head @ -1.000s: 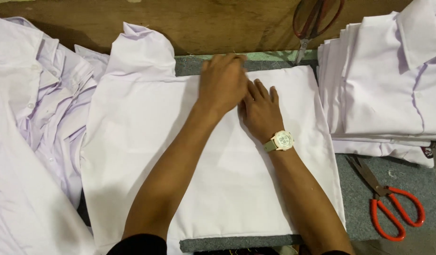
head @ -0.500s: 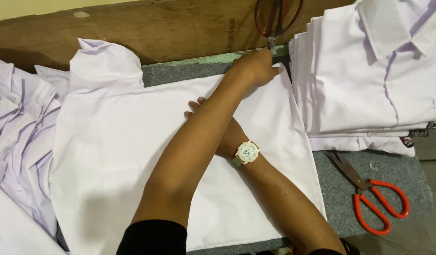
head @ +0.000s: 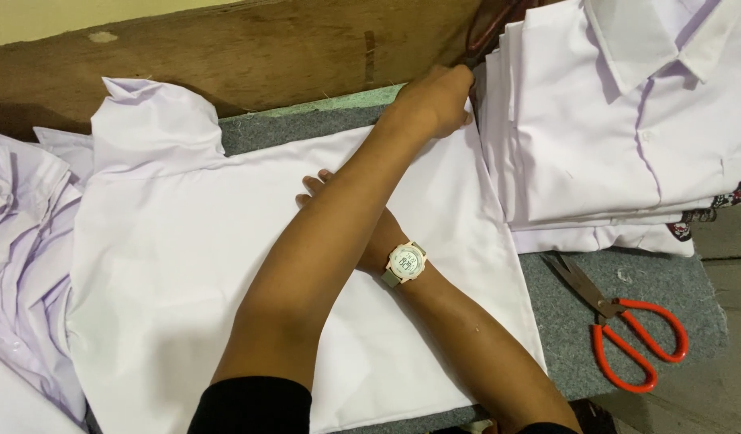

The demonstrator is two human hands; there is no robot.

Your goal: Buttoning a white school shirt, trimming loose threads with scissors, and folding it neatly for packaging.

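A white shirt [head: 185,265] lies spread flat on a grey felt pad [head: 567,329], with one short sleeve [head: 145,120] sticking out at the far left. My arms are crossed over it. My left hand [head: 434,100] reaches to the shirt's far right corner, fingers curled on the fabric edge right beside a stack of folded white shirts [head: 611,128]. My right hand [head: 316,186], with a pale wristwatch [head: 406,262] on its wrist, rests flat on the shirt's middle. It is mostly hidden under my left forearm; only the fingertips show.
Red-handled scissors [head: 627,337] lie on the pad at the right, below the stack. A loose pile of white shirts [head: 25,241] fills the left edge. A brown wooden board [head: 226,48] runs along the back. A dark looped tool [head: 491,28] is behind the stack.
My left hand has slid from the shirt's top middle out to its far right corner, crossing over my right arm. My right hand stayed on the shirt and is now covered by the forearm.
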